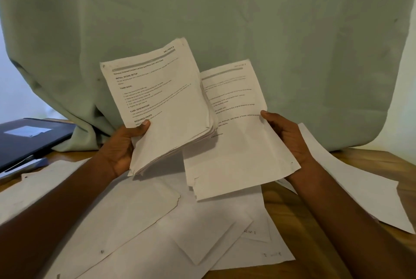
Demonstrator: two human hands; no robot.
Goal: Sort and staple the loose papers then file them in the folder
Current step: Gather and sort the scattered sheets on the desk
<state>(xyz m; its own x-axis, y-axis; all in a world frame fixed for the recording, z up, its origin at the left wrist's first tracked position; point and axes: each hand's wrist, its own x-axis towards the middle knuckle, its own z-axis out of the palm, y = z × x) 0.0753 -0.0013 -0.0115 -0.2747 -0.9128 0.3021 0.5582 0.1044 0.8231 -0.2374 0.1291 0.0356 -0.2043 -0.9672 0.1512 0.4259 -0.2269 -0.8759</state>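
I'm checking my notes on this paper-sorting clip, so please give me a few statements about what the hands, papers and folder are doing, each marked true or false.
1. The left hand holds a thick stack of papers. True.
2. The right hand is empty. False: it holds a thinner set of sheets.
3. The dark folder lies at the left on the table. True.
4. All papers are held in the hands. False: loose sheets lie spread on the table.
5. A stapler sits between the hands. False: none is visible.
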